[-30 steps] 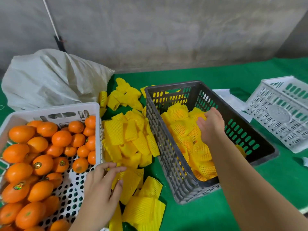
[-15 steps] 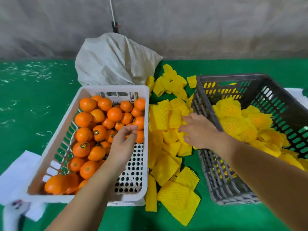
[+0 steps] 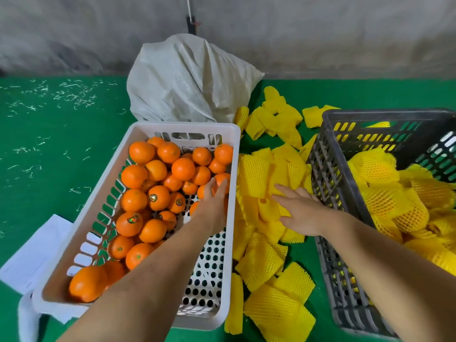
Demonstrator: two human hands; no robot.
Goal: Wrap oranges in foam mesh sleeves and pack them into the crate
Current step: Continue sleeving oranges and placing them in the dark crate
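A: Where's the left hand (image 3: 214, 206)?

B: Inside the white basket (image 3: 150, 130), by its right wall. The arm comes up from the bottom. Fingers bend round an orange (image 3: 220, 180) at the right side of the fruit pile, touching it. Can't tell if it's a real hold yet.

A: And the right hand (image 3: 299, 211)?

B: Just right of the white basket, palm down on the pile of yellow foam sleeves (image 3: 261, 183). Fingers straight & spread, resting flat on the mesh. Not pinching anything.

A: How many baskets?

B: 2. The white basket, and a grey crate (image 3: 328, 183) right of it, w/ the sleeve pile between them.

A: How many oranges?

B: Approx 25 bare ones (image 3: 148, 193) in the white basket that I can see. Some hide under others, so no exact no.

A: Sleeves?

B: Too many to count. They lie flat & piled up, some overlapping.

A: What do the oranges look like?

B: Round, bright, shiny. About 4 have a little round sticker. The wrapped oranges (image 3: 385, 193) sit in the grey crate, each puffed out in yellow net w/ orange showing through.

A: Anything else?

B: 1 pale sack (image 3: 187, 80) behind the white basket. White paper (image 3: 37, 253) left of it, partly under it. All on a green table (image 3: 49, 149).
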